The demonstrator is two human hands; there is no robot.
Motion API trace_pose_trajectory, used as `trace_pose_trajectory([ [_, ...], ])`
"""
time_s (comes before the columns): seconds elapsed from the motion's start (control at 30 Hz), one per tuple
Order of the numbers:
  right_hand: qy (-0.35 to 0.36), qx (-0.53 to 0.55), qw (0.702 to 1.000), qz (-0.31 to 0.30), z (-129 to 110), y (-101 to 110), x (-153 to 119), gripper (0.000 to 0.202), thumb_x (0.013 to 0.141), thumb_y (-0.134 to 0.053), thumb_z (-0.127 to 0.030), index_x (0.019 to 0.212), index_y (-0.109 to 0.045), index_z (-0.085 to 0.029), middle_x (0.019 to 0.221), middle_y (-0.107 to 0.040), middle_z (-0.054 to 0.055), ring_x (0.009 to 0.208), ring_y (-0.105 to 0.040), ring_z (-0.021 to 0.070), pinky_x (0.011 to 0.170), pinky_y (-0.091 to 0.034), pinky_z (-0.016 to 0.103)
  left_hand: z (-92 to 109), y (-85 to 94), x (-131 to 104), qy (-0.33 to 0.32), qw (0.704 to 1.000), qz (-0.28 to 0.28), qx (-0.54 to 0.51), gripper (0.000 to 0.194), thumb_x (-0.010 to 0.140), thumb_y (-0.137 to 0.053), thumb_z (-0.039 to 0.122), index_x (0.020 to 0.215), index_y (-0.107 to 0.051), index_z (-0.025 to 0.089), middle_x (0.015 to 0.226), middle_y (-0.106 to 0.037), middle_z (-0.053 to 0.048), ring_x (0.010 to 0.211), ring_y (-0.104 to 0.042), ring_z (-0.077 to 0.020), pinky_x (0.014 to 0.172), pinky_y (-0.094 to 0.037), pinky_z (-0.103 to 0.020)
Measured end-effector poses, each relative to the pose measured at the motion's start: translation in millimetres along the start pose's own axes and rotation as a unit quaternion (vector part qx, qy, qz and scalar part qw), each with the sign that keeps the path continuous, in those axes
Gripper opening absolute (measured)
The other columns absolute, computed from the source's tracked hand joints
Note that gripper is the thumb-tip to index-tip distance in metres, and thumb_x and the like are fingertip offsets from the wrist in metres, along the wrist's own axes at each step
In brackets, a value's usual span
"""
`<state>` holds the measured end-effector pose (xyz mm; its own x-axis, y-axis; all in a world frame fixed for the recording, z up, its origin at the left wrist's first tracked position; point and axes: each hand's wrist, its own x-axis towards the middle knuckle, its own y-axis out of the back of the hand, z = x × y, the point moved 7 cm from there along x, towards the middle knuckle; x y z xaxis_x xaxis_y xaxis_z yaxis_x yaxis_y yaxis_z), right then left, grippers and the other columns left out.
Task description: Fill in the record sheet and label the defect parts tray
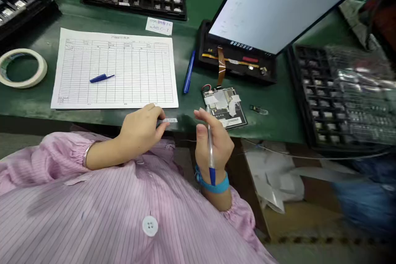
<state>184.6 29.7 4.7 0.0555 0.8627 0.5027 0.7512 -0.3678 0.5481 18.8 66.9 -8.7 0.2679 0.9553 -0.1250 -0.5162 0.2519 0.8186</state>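
Left hand at the green surface's near edge, fingers pinching a small white label flat by its end. Right hand raised beside it, fingers curled around a pen held upright, tip near the small circuit module, probably parked clear of the label.

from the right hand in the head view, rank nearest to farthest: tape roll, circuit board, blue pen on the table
1. circuit board, just beyond the right hand
2. blue pen, farther back, to the left
3. tape roll, far left edge

Head view, steeply down, close.
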Motion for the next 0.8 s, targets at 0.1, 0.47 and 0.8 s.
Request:
trace_pose_trajectory([
  [0.1,0.005,-0.011,1.0,-0.011,-2.2,0.7,-4.2,0.03,0.092,-0.051,-0.022,0.121,-0.059,-0.023,0.112,-0.068,0.006,0.102,-0.066,0.0206,0.085,-0.057,0.036,1.9,2.6,5.6,0.023,0.999,0.001,0.033,0.01,0.086,-0.052,0.025,0.082,-0.059,0.019,0.085,-0.061,-0.002,0.076,-0.054,-0.0161,0.057,-0.03,-0.028],
  [0.47,-0.168,0.128,0.976,-0.046,-1.5,4.4,1.5,0.026,0.096,-0.043,-0.036,0.112,-0.06,-0.023,0.088,-0.07,0.003,0.07,-0.066,0.0144,0.062,-0.053,0.03,9.0,5.3,2.6,0.019,0.934,-0.157,-0.319,0.012,0.079,-0.059,0.03,0.076,-0.059,0.018,0.06,-0.051,0.004,0.052,-0.042,-0.008,0.048,-0.029,-0.021],
  [0.8,-0.115,0.144,0.97,-0.161,-61.0,-12.3,58.9,0.019,0.081,-0.066,-0.031,0.092,-0.053,-0.022,0.077,-0.066,0.0,0.067,-0.063,0.014,0.057,-0.048,0.025,25.2,95.6,-13.1,-0.118,0.981,-0.002,-0.155,0.004,0.078,-0.059,0.021,0.079,-0.059,0.018,0.077,-0.06,0.002,0.062,-0.049,-0.0082,0.058,-0.036,-0.022],
])
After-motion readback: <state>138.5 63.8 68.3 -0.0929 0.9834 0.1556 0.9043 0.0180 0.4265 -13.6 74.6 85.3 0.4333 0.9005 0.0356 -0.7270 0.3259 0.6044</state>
